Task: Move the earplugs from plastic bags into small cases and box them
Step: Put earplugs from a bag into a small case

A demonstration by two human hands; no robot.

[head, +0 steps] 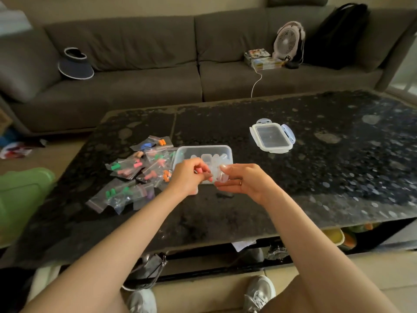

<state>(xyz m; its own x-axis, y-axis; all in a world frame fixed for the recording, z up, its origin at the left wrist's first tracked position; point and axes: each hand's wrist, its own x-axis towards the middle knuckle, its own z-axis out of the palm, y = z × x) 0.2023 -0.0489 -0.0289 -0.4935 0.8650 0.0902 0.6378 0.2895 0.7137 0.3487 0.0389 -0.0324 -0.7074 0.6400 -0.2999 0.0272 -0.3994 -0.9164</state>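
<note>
Over the dark speckled stone counter (248, 211), our left hand (187, 177) pinches a pink foam earplug (199, 170) in a narrow grip. Our right hand (243, 179) clasps a small clear plastic case (220, 176) above the clear rectangular plastic box (203, 146). We should steady the case and seat the plug squarely.

No text, label or number can be read anywhere here.

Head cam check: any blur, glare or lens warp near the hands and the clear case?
Head view: dim, soft light; wide-angle warp bows the table edge and sofa; pale glare washes the table's right side; left hand, pinching a pink earplug, and right hand, holding the small case, are slightly soft; the case barely separates from the clear box behind it.
</note>
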